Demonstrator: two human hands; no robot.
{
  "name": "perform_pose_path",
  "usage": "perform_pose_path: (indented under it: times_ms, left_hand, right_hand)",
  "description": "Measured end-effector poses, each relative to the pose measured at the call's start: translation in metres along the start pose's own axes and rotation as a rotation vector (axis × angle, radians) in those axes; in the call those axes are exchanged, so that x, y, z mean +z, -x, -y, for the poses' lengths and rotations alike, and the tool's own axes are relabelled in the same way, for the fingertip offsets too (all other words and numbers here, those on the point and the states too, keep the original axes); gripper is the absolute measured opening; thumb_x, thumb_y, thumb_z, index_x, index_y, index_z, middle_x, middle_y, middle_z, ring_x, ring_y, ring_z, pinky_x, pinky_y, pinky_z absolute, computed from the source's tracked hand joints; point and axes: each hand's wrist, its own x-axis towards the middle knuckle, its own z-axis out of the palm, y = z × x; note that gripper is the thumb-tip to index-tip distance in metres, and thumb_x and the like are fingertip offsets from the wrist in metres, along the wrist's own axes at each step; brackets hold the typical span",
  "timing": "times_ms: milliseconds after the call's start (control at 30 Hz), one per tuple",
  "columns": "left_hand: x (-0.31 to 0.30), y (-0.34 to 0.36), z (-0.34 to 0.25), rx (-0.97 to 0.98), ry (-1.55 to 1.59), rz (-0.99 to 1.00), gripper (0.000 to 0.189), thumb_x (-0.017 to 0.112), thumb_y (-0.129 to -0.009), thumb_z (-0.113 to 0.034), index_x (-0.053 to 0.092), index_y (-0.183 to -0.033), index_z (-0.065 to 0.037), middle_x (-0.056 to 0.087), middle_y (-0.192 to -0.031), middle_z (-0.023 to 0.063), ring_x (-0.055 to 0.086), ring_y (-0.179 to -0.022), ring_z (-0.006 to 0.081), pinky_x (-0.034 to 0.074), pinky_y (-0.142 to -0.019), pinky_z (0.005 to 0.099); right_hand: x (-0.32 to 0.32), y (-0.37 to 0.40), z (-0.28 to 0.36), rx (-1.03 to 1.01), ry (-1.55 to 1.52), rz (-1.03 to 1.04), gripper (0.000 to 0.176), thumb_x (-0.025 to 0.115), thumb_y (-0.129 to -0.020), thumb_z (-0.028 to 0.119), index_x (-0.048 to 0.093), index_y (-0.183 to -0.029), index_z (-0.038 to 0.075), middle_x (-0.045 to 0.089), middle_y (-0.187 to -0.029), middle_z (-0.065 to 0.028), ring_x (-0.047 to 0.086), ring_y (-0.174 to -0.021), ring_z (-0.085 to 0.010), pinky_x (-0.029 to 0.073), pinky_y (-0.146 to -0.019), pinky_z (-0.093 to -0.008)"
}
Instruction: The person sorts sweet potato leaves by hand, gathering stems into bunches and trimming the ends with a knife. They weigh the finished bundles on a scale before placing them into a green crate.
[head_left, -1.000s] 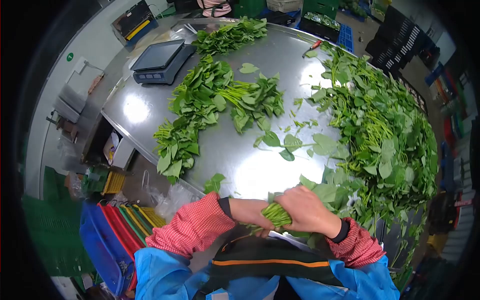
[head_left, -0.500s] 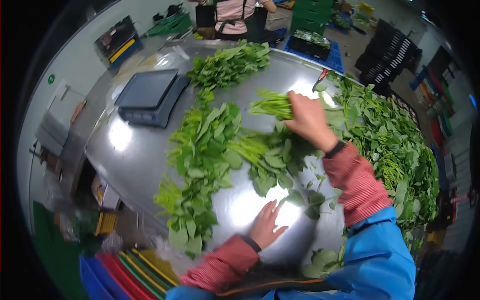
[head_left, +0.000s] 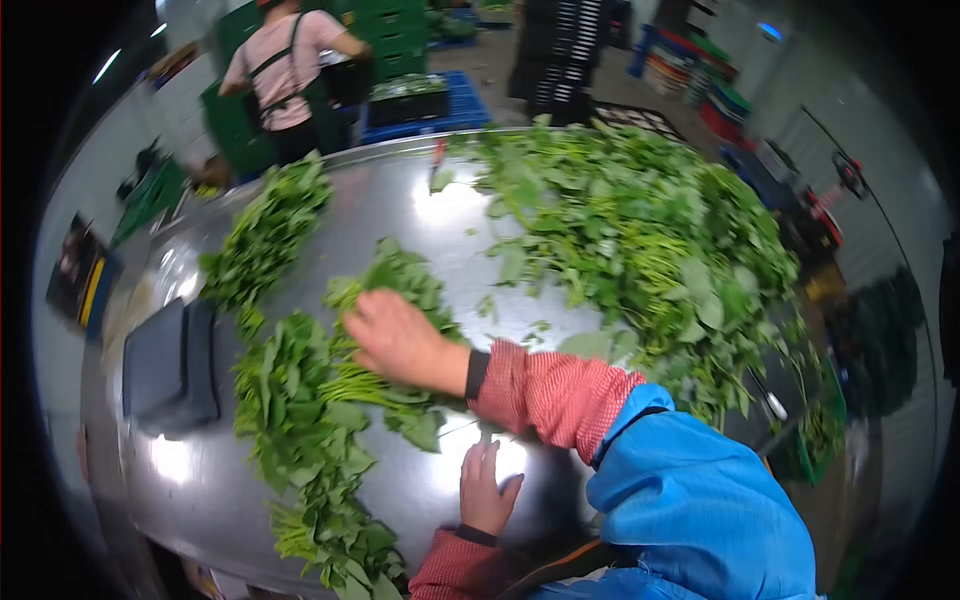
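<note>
The right hand [head_left: 400,340] lay palm down at the centre of the frame, on top of a bunch of greens [head_left: 418,290]. Its fingers curved over the bunch. Whether they gripped the greens or only pressed on them could not be told. The broad, soft leaves of the bunch fanned out above the hand toward the upper middle of the frame. Its thin pale-green stems ran out below the hand, lying side by side like cords [head_left: 350,385].

The left hand [head_left: 487,492] rested flat at the lower centre, fingers spread and holding nothing, directly on the bare table [head_left: 400,205]. It was below the bunch and near it, but apart from it.

The table was smooth sheet metal, curved at its edge, and shone with white patches of reflected light. Both forearms wore a red checked sleeve [head_left: 555,395] with a dark cuff, under a glossy blue jacket [head_left: 700,500].

Just left of the held bunch, a row of bunches [head_left: 295,420] ran down to the lower left, with their leaves overlapping and crinkled. Another bunch [head_left: 265,235] lay in the upper left.

A wide heap of loose greens [head_left: 640,225], tangled leaf and stalk, filled the upper right of the table, well apart from the left hand. A dark, flat, rectangular scale [head_left: 170,365] sat at the left edge.

Beyond the table, at the top left, a person in a pink top [head_left: 285,70] stood beside blue crates [head_left: 430,110].
</note>
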Motion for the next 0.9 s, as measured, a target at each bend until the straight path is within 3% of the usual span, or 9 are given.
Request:
perform_pose_path:
  times_ms: [67,167,300,467,667,733,800,833,900]
  left_hand:
    - [0.013,-0.002,-0.017,0.066,0.025,0.066,0.065,0.075,-0.073,-0.016,0.046,-0.128,0.001,0.048,-0.128,0.0218,0.042,-0.122,0.0400,0.035,-0.103,0.0453]
    - [0.043,0.005,-0.032,0.096,0.114,0.320,0.066,0.075,-0.073,-0.017,0.046,-0.130,-0.001,0.054,-0.122,0.0202,0.047,-0.117,0.0400,0.037,-0.101,0.0450]
    - [0.071,0.023,-0.061,0.233,0.082,0.350,0.059,0.073,-0.074,-0.021,0.051,-0.126,-0.006,0.059,-0.115,0.0175,0.050,-0.115,0.0402,0.039,-0.100,0.0450]
    - [0.090,0.024,-0.074,0.085,0.041,0.256,0.047,0.074,-0.071,-0.019,0.060,-0.114,-0.006,0.062,-0.111,0.0159,0.054,-0.110,0.0361,0.039,-0.097,0.0429]
    - [0.110,0.006,-0.077,-0.135,0.001,0.151,0.027,0.073,-0.072,-0.019,0.067,-0.097,-0.010,0.065,-0.092,0.0095,0.057,-0.091,0.0301,0.043,-0.086,0.0396]
    - [0.121,0.005,-0.080,-0.206,-0.028,0.067,0.022,0.072,-0.072,-0.016,0.067,-0.092,-0.010,0.064,-0.086,0.0088,0.057,-0.086,0.0303,0.043,-0.082,0.0396]
    - [0.138,0.016,-0.065,-0.247,-0.129,0.126,0.033,0.069,-0.080,-0.022,0.062,-0.108,-0.007,0.064,-0.093,0.0126,0.059,-0.088,0.0303,0.047,-0.081,0.0409]
    - [0.144,0.011,-0.073,-0.268,-0.180,0.157,0.038,0.067,-0.083,-0.024,0.060,-0.116,-0.006,0.064,-0.097,0.0146,0.060,-0.089,0.0303,0.049,-0.080,0.0416]
    - [0.156,0.011,-0.093,-0.301,-0.204,0.121,0.037,0.068,-0.081,-0.027,0.063,-0.112,-0.009,0.063,-0.094,0.0141,0.058,-0.088,0.0323,0.047,-0.081,0.0424]
  right_hand:
    - [-0.038,0.041,0.010,-0.002,-0.127,-0.009,0.040,0.074,-0.067,0.018,0.052,-0.096,0.002,0.046,-0.090,-0.0136,0.049,-0.086,-0.0309,0.043,-0.075,-0.0423]
    - [-0.085,0.114,0.000,0.096,-0.151,0.175,0.037,0.073,-0.067,0.017,0.052,-0.094,0.003,0.047,-0.091,-0.0131,0.051,-0.086,-0.0308,0.043,-0.075,-0.0417]
    - [-0.155,0.201,-0.048,0.289,0.019,0.308,0.029,0.072,-0.069,0.019,0.055,-0.086,0.004,0.052,-0.090,-0.0136,0.054,-0.088,-0.0316,0.044,-0.075,-0.0431]
    - [-0.281,0.258,-0.131,0.416,0.250,0.346,0.028,0.070,-0.071,0.024,0.056,-0.084,0.003,0.054,-0.085,-0.0142,0.055,-0.082,-0.0318,0.046,-0.069,-0.0432]
    - [-0.414,0.301,-0.250,0.675,0.532,0.172,0.039,0.071,-0.075,0.026,0.055,-0.099,0.000,0.058,-0.089,-0.0175,0.058,-0.088,-0.0347,0.048,-0.076,-0.0438]
    - [-0.444,0.309,-0.292,0.702,0.591,0.066,0.038,0.070,-0.077,0.031,0.054,-0.092,0.001,0.059,-0.087,-0.0166,0.059,-0.085,-0.0337,0.049,-0.073,-0.0435]
    - [-0.465,0.306,-0.331,0.742,0.644,0.030,0.042,0.071,-0.078,0.036,0.054,-0.091,-0.001,0.059,-0.089,-0.0173,0.059,-0.084,-0.0331,0.049,-0.074,-0.0439]
    - [-0.472,0.301,-0.351,0.779,0.650,0.051,0.053,0.071,-0.076,0.045,0.054,-0.093,-0.002,0.060,-0.091,-0.0191,0.059,-0.085,-0.0338,0.049,-0.075,-0.0441]
    - [-0.472,0.292,-0.382,0.807,0.725,0.057,0.066,0.071,-0.073,0.054,0.054,-0.101,-0.004,0.060,-0.094,-0.0197,0.060,-0.087,-0.0334,0.050,-0.075,-0.0424]
